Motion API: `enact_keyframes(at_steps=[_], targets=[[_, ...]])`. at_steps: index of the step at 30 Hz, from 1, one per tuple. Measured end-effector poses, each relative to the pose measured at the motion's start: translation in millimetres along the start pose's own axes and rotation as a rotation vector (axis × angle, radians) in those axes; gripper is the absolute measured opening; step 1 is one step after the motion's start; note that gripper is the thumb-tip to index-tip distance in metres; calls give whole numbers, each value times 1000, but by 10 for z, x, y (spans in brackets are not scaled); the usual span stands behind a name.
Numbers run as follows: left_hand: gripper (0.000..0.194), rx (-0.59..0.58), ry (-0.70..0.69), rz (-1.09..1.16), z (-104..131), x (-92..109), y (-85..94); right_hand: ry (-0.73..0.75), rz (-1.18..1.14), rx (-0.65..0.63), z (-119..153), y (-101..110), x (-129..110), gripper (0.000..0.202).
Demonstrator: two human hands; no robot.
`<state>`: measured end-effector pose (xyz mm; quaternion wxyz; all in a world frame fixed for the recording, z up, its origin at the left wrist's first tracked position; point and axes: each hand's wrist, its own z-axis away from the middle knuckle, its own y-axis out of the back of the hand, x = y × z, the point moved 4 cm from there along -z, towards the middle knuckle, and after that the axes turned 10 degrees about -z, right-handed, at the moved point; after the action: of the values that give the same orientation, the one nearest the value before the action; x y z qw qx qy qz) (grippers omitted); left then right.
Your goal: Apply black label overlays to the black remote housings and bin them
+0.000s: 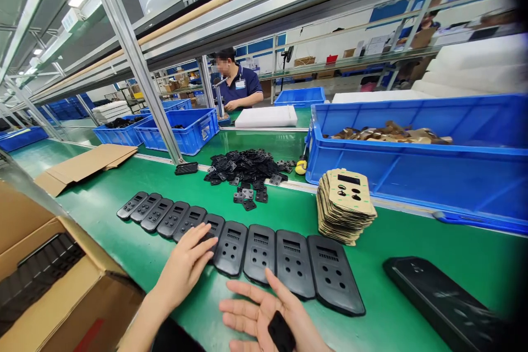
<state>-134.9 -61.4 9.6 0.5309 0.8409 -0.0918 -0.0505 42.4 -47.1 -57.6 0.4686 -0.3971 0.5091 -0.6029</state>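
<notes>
A slanting row of black plastic housings (pixel 260 256) lies on the green bench, each with a rectangular window and round holes. In the left-hand ones, keypads (pixel 158 213) appear to fill the holes; the right-hand ones show open holes. My left hand (pixel 183 264) reaches over a housing mid-row, fingers outstretched on or just above it; what is under the fingertips is hidden. Palm up in front of the row, my right hand (pixel 268 313) has its fingers spread and carries a small black rubber keypad (pixel 281 332) on the palm. Loose keypads (pixel 243 168) are heaped behind the row.
Stacked tan cut-out sheets (pixel 345 206) stand beside a large blue bin (pixel 412 165). A black case (pixel 443 300) lies at right, an open cardboard box (pixel 78 302) at lower left. A metal post (pixel 134 55) rises behind the row. Across the bench is a co-worker (pixel 241 85).
</notes>
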Motion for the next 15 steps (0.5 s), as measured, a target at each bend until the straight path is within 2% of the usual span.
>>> enact_keyframes(at_steps=[2, 5, 7, 10, 12, 15], targets=[[31, 56, 36, 57, -4, 194, 75, -1, -39, -21, 1, -14, 6, 70], [27, 10, 13, 247, -29, 595, 104, 27, -95, -52, -3, -55, 11, 67], [27, -19, -96, 333, -44, 884, 66, 62, -136, -67, -8, -72, 2, 61], [29, 60, -255, 299, -45, 1175, -12, 109, -135, -29, -13, -57, -19, 61], [21, 133, -284, 274, -52, 1213, -26, 115, -102, 2, -6, -49, -17, 62], [18, 156, -150, 331, -126, 1011, 32, 96, -47, -15, 14, -81, 11, 65]])
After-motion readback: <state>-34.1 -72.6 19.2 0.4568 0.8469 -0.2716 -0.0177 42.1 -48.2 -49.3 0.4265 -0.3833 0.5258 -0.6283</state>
